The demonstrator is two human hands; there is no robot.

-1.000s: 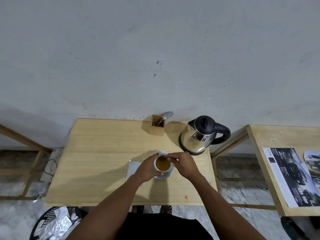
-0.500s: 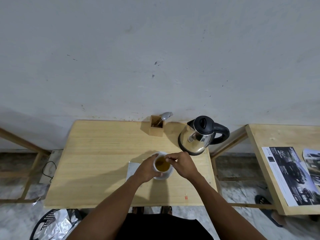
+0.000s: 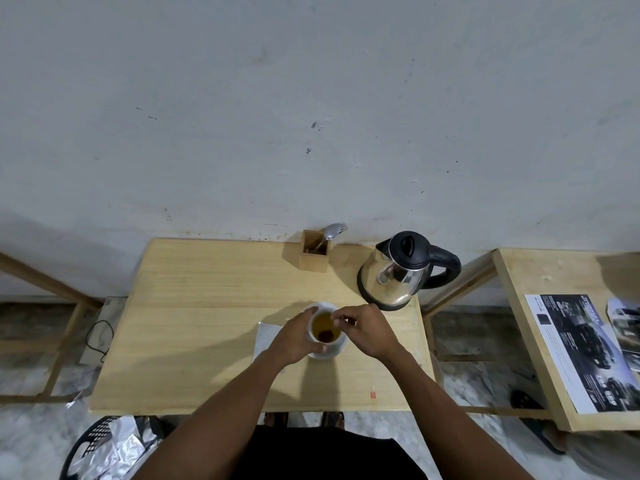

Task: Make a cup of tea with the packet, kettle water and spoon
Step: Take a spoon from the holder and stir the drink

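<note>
The wooden surface (image 3: 207,323) carries everything, and the wall stands behind it at 12 o'clock. The kettle (image 3: 398,275) is the biggest thing on it, standing upright at 2 o'clock from the cup, near but not touching, with its lid closed. At 12 o'clock from the cup there is a small wooden holder (image 3: 313,256), and the spoon (image 3: 331,232) leans inside it together with a fork, untouched.

The cup (image 3: 323,332) stands on a saucer (image 3: 334,351) in the middle of the near half. It already holds amber liquid, and a dark tea bag lies in it. At 9 o'clock from the cup, a flat pale packet (image 3: 266,336) lies partly under the left hand.

The left hand (image 3: 296,337) wraps the cup from the 9 o'clock side, fingers curved against its wall. The right hand (image 3: 367,329) is at the rim at 2 o'clock, with thumb and forefinger pressed together as in a pinch; probably they hold the string of the bag, but it is too thin to see.

I judge the step is steeping, so water and bag are done. The next move probably calls for reaching to the spoon at 12 o'clock and stirring, while the left hand keeps the cup steady.
</note>
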